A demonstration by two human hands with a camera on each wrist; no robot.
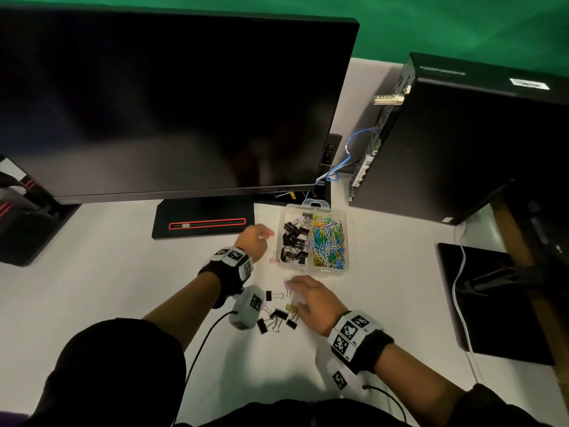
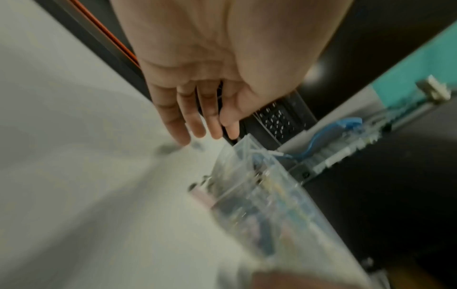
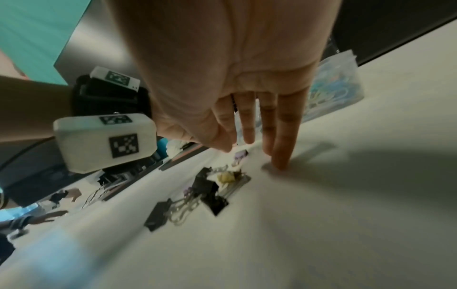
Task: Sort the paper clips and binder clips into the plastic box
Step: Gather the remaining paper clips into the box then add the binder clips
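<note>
A clear plastic box (image 1: 313,270) stands on the white desk, black binder clips (image 1: 294,238) in its left half and coloured paper clips (image 1: 328,241) in its right half. A pink binder clip (image 1: 273,258) lies just outside the box's left wall. My left hand (image 1: 257,237) hovers left of the box, fingers straight, holding nothing (image 2: 195,125). Several loose binder clips (image 1: 278,315) lie nearer to me. My right hand (image 1: 308,295) is spread over them with straight fingers (image 3: 281,136), one fingertip touching the desk. The box (image 3: 331,88) shows blurred behind the fingers.
A large dark monitor (image 1: 172,103) on a black base (image 1: 203,223) stands behind the hands. A black computer tower (image 1: 462,140) with a blue cable (image 1: 341,161) sits at the right. A black pad (image 1: 489,303) lies at the right edge.
</note>
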